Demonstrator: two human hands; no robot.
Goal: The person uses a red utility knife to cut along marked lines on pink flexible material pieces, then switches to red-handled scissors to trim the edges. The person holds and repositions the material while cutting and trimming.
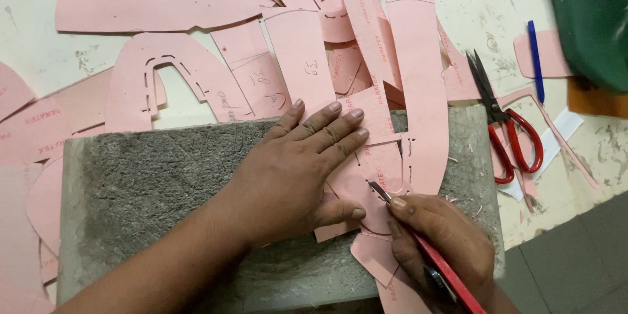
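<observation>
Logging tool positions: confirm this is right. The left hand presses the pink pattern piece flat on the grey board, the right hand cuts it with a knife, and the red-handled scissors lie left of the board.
Wrong only about the red-handled scissors: the head view shows them right of the grey board.

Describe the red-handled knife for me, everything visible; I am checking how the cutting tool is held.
The knife is slim, with a red handle and a short, pointed grey metal blade. It slants from lower right up to upper left. The right hand grips it like a pen, forefinger near the blade. The tip rests on a pink pattern piece lying on the grey cutting block, close to the left hand that presses the piece flat. The handle's lower end leaves the picture.
</observation>
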